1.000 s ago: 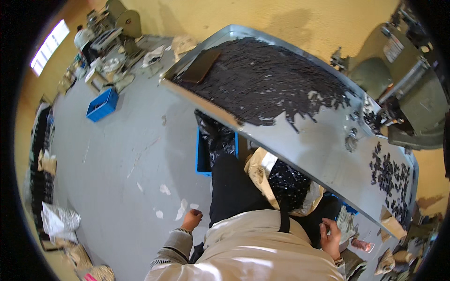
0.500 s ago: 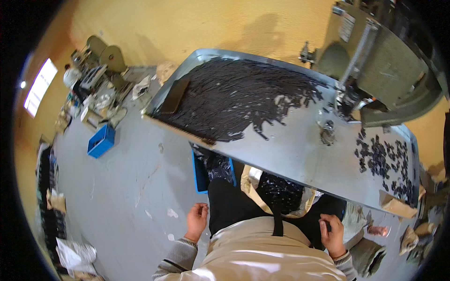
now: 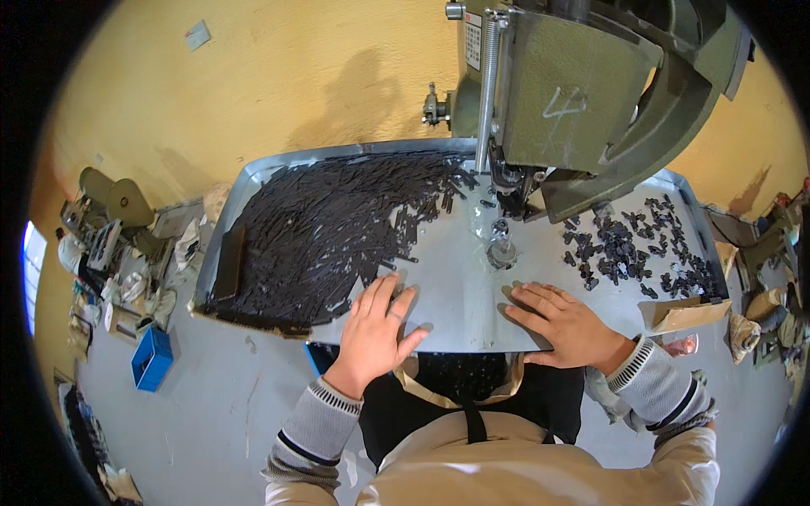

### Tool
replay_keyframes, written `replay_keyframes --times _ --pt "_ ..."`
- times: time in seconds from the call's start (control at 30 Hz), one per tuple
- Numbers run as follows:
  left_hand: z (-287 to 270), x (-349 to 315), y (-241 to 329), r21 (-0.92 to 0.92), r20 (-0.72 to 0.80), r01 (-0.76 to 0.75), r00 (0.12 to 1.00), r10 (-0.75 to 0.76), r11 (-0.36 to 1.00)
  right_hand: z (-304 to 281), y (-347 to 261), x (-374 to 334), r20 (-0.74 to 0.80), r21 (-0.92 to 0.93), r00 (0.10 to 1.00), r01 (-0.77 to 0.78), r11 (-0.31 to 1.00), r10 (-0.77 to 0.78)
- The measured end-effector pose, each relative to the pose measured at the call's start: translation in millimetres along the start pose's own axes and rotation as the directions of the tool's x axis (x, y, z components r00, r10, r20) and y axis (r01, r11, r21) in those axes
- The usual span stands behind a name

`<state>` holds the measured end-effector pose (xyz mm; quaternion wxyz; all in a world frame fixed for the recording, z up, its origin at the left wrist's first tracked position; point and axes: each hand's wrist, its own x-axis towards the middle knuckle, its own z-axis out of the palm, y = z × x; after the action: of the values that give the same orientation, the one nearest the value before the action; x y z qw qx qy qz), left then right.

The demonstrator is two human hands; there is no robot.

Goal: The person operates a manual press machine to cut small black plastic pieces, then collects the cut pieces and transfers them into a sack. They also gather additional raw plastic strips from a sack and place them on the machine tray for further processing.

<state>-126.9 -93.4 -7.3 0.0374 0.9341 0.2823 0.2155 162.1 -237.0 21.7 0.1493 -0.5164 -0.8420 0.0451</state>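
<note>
Both my hands rest at the near edge of a grey metal tray table (image 3: 460, 291). My left hand (image 3: 375, 329) lies with fingers stretched out, next to a wide heap of thin black strips (image 3: 329, 228). My right hand (image 3: 567, 325) is spread flat, nearest to a scatter of small black pieces (image 3: 620, 253) on the tray's right side. Neither hand holds anything. Between them, farther back, the working head of a green press machine (image 3: 515, 190) stands over a small metal fixture (image 3: 501, 251).
A dark flat bar (image 3: 229, 261) stands at the tray's left end, and a cardboard piece (image 3: 688, 314) at its right front. Below the front edge is an open bag of black pieces (image 3: 460, 375). A blue crate (image 3: 152, 358) sits on the floor; a person (image 3: 74, 253) is far left.
My hands have risen from beside my lap onto the tray's front edge. The view has turned, so the machine now stands nearer the middle.
</note>
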Motion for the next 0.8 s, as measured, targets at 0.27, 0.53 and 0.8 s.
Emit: replay_keyframes --times 0.27,0.53,0.8 --pt "4 2 -9 -0.156 0.062 0.001 0.998 0.009 0.988 18 7 8 0.098 0.053 0.993 -0.074 0.996 0.069" --pt "1 11 -25 -0.175 0.207 0.004 0.978 0.033 0.985 21 21 13 0.185 0.011 0.982 -0.042 0.999 0.039" --pt "8 11 -23 -0.153 0.182 -0.013 0.982 0.041 0.988 25 23 9 0.217 0.015 0.973 -0.086 0.996 0.081"
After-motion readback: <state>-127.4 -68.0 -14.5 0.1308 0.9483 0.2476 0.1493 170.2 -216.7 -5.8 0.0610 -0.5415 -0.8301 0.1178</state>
